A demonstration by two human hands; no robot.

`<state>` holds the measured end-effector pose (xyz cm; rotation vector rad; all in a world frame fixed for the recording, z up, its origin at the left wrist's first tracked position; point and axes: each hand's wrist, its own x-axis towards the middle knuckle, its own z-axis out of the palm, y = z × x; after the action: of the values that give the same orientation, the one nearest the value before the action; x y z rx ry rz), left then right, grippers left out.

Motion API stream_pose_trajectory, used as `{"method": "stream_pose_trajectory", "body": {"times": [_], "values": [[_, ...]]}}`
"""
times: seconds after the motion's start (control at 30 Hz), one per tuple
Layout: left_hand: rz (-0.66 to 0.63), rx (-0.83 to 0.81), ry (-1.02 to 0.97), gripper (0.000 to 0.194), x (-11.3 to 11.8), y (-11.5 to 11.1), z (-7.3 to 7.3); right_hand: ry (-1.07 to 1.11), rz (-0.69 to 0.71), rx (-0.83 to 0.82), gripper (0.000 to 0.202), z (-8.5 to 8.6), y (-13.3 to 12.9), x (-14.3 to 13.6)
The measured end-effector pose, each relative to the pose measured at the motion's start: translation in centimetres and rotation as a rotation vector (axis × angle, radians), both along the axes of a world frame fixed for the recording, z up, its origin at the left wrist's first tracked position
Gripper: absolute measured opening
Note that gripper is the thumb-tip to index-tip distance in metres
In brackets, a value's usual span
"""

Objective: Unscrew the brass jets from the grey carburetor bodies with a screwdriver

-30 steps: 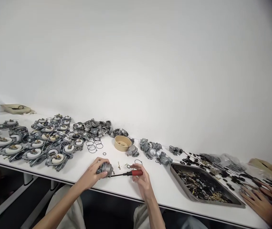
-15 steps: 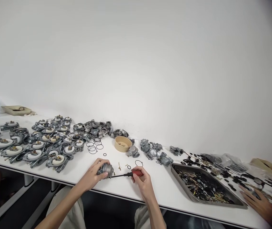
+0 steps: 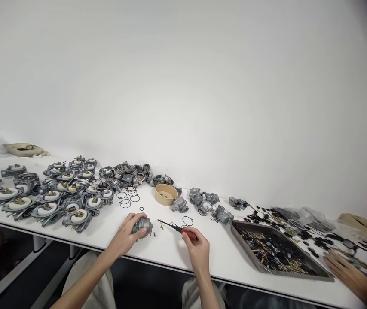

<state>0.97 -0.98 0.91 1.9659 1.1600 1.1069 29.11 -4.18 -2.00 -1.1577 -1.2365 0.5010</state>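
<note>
Reaching forward, the left hand [image 3: 124, 235] curled its fingers round a rounded grey metal carburettor body [image 3: 146, 226] near the white tabletop's [image 3: 164, 248] front edge. The right hand [image 3: 198, 252] pinched a red-handled, black-shafted screwdriver [image 3: 189, 233], its tip raised clear of the body it had reached half a second earlier.

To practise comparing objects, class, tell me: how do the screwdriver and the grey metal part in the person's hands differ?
Shape: the screwdriver is long and slim; the grey metal part is chunky and rounded.
Colour: the screwdriver has a red handle and dark shaft, while the metal part is grey.
Hold: the right hand holds the screwdriver, the left hand the metal part.
Shared: each is held in one hand.
</note>
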Motion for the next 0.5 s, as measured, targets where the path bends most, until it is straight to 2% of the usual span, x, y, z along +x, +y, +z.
{"method": "stream_pose_trajectory", "body": {"times": [0.17,0.3,0.4,0.5], "values": [[-0.010,-0.025,-0.022,0.037,-0.2,0.4,-0.2,-0.278,0.014,0.008,0.007,-0.1,0.2,-0.7],[-0.014,-0.019,-0.054,0.040,-0.3,0.7,-0.6,-0.473,0.017,0.033,0.014,0.7,0.0,-2.1],[-0.012,-0.014,-0.076,0.041,-0.5,1.0,-0.7,-0.480,-0.047,0.114,0.015,1.6,-0.4,-4.6],[-0.034,-0.035,-0.105,0.044,-0.6,1.1,-0.8,-0.395,0.088,-0.015,0.021,2.1,-0.5,-7.9]]}}
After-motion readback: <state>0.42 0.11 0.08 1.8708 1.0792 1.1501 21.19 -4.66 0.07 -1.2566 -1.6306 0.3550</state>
